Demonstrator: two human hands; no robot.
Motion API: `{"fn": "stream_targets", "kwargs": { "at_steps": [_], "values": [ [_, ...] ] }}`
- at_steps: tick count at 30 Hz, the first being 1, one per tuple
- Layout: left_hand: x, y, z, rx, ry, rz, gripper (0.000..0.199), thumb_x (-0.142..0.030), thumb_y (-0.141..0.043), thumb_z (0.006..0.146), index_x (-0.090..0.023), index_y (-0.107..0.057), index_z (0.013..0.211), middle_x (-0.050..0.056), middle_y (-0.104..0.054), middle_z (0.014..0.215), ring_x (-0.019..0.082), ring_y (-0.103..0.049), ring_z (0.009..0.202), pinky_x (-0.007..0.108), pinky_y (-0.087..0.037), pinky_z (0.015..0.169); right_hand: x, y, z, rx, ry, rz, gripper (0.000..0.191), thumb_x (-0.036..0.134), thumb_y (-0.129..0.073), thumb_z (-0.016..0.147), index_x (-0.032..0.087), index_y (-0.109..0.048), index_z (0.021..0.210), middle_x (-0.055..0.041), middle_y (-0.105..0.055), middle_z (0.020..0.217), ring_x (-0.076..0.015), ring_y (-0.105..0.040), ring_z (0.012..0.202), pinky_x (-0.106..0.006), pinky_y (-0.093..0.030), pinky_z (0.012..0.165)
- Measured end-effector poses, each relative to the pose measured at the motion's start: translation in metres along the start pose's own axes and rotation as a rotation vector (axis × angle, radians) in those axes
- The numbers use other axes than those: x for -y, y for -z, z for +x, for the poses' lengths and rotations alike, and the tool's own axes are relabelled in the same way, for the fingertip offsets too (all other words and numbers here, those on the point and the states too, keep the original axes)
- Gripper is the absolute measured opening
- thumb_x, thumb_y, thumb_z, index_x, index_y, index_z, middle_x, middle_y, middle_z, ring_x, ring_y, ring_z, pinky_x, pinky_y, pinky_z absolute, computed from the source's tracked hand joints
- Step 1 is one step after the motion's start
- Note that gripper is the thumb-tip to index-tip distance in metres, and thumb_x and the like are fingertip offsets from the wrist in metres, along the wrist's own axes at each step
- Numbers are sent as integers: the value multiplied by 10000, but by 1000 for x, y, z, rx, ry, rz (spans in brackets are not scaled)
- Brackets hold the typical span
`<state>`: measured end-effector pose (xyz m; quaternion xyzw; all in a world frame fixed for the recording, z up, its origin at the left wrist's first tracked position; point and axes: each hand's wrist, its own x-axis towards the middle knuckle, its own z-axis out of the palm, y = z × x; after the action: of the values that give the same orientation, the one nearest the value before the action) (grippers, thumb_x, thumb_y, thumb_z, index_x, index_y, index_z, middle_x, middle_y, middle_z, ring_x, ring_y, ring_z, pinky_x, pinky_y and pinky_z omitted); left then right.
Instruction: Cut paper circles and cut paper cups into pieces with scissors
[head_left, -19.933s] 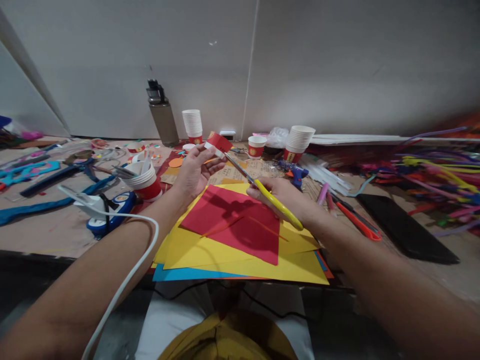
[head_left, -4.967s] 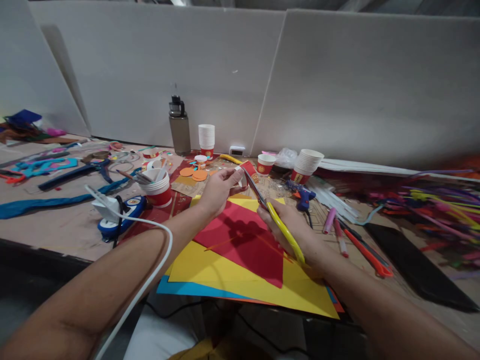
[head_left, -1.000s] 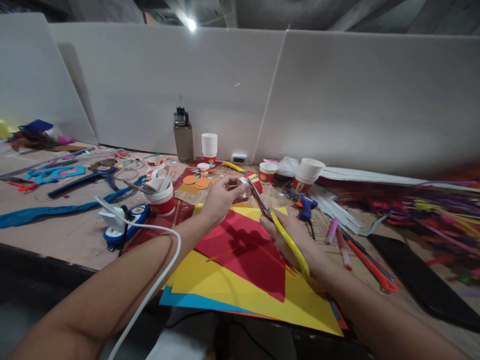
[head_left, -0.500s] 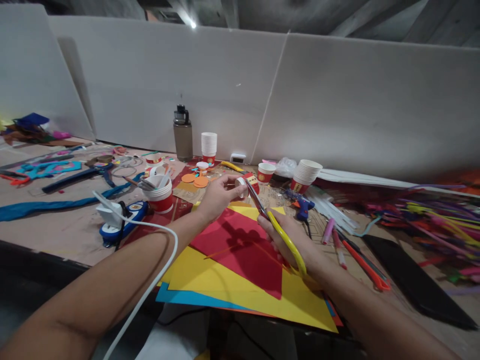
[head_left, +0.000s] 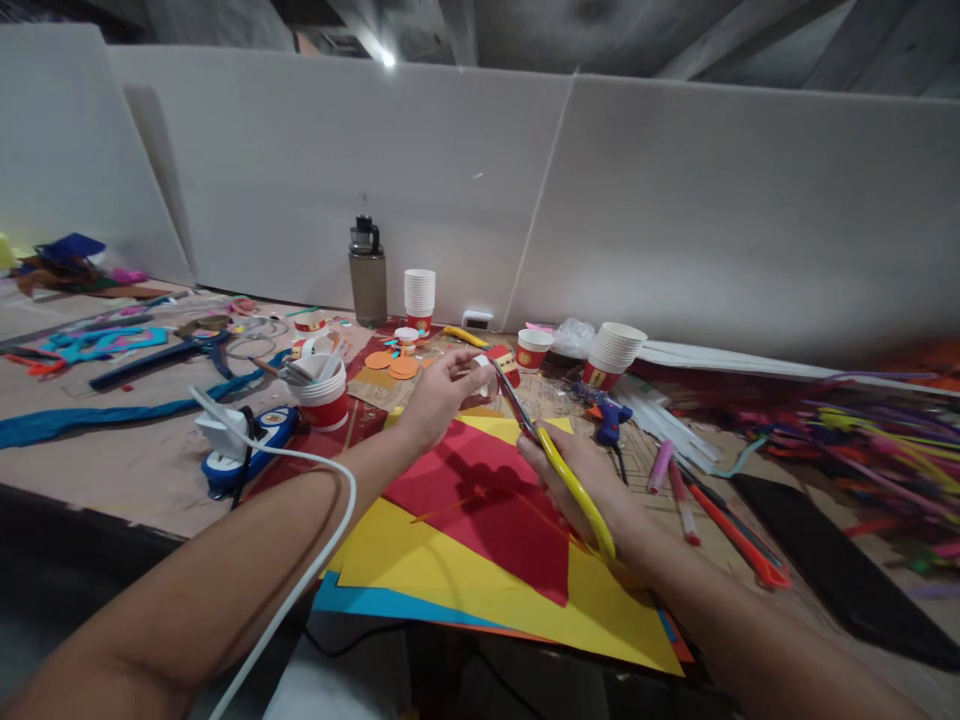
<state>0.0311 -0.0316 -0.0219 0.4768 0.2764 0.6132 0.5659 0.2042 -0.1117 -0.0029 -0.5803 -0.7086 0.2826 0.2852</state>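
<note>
L hand [head_left: 441,398] pinches a red-&-wht paper pc [head_left: 505,361] over the red sheet [head_left: 510,540]; R hand [head_left: 591,465], fingers wrapped round yel-handled scissors [head_left: 573,487], blades up against the pc.

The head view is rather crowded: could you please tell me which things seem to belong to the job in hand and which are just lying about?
In use, judging by the hands:
red-and-white paper piece, in the left hand
yellow-handled scissors, in the right hand

Apparently just lying about:
bottle
blue glue gun
black flat object
</note>
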Motion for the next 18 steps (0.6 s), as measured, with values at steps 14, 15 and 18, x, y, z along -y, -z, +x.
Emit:
{"fn": "stream_targets", "kwargs": {
  "at_steps": [14, 15, 18],
  "values": [
    [3, -1, 0, -3, -91, 92, 327, -352, -722, 718, -158, -619, 961, 53, -657, 942, 148, -637, 818, 336, -558, 772, 3, 2, 4, -10, -34, -26, 305, 488, -486, 830, 204, -478, 717, 16, -498, 559, -101, -408, 450, -236, -305, 432],
    [3, 0, 0, 0, -92, 95, 330, -353, -720, 719, -157, -620, 965, 57, -656, 951, 151, -638, 822, 338, -558, 775, 3, 1, 2, -1, -42, -18, 308, 492, -472, 838, 204, -481, 727, 17, -494, 552, -100, -409, 437, -235, -300, 421],
    [3, 0, 0, 1, -94, 105, 321, -349, -717, 724, -153, -621, 959, 56, -650, 940, 146, -636, 805, 329, -555, 763, 2, -1, 0, 17, -63, 4, 317, 496, -435, 860, 203, -483, 751, 25, -468, 521, -97, -405, 402, -231, -285, 396]
  ]
}}
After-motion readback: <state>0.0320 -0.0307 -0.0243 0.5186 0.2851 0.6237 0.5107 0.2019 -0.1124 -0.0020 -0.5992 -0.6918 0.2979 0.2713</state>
